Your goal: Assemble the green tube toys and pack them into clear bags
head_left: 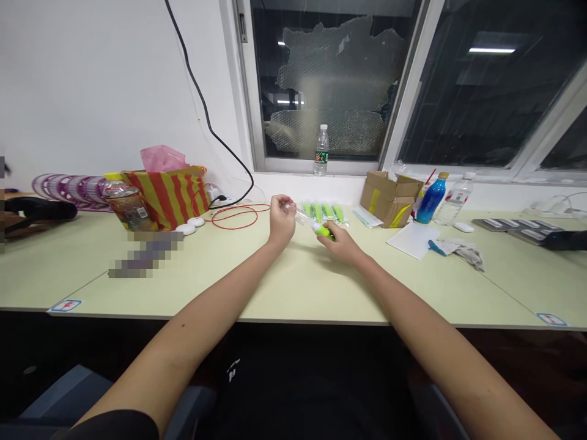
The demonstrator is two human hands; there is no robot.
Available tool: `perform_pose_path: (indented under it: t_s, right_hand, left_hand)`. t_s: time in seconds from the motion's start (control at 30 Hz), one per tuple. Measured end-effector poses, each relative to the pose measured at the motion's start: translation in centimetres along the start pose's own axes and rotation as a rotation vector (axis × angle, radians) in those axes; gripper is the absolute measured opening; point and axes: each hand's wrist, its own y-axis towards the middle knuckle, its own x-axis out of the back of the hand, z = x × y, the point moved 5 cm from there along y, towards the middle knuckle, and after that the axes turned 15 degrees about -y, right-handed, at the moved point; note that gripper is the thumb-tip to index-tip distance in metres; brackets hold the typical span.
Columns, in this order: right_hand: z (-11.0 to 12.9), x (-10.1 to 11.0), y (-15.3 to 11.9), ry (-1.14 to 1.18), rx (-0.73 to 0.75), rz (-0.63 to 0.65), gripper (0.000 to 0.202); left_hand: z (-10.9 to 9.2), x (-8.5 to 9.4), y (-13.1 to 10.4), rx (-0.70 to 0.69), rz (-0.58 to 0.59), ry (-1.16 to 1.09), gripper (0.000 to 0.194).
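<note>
My left hand [282, 221] is closed, its fingers pinching the end of a clear plastic sleeve [301, 217]. In my right hand [342, 243] is a bright green item with a white end [323, 231], whose kind I cannot make out. Its white end meets the sleeve's opening; whether it lies inside, I cannot tell. My right fingers wrap its green part and hide some of it. Just behind both hands, several similar green items in clear wrappers [326, 212] lie in a row on the pale table [302, 287].
An open cardboard box [389, 198] stands behind on the right, near a blue bottle [431, 198], white paper [409, 240] and gloves [461, 250]. On the left are a striped tissue box [177, 198], a drink bottle [128, 205] and a red cable [235, 217].
</note>
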Motion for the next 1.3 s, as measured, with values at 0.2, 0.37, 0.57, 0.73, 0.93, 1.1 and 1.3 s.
perform_pose_path:
  t_s: [0.2, 0.37, 0.57, 0.73, 0.93, 1.1, 1.3]
  right_hand:
    - [-0.3, 0.0, 0.1, 0.014, -0.016, -0.034, 0.037]
    - [-0.9, 0.1, 0.0, 0.053, -0.095, -0.042, 0.055]
    - [-1.0, 0.3, 0.0, 0.065, -0.135, -0.037, 0.053]
    - [-1.4, 0.0, 0.0, 0.050, -0.134, -0.002, 0.043]
    - [-0.9, -0.2, -0.1, 0.054, -0.084, -0.004, 0.039]
    - [-0.8, 0.1, -0.1, 0.051, -0.059, -0.039, 0.040]
    - [-1.3, 0.6, 0.2, 0.142, -0.112, -0.062, 0.041]
  left_hand:
    - [1.8, -2.2, -2.7, 0.230, 0.153, -0.095, 0.043]
    - [2.7, -2.0, -3.3, 0.391, 0.158, -0.052, 0.042]
    - [2.7, -1.9, -3.3, 0.522, 0.284, -0.074, 0.050]
    - [2.8, -2.4, -3.6, 0.536, 0.309, -0.126, 0.046]
    - [3.1, -3.2, -4.5, 0.577, 0.330, -0.113, 0.043]
    - [2.7, -3.6, -4.8, 0.588, 0.288, -0.178, 0.050]
    - [2.3, -3.2, -4.3, 0.573, 0.271, -0.188, 0.049]
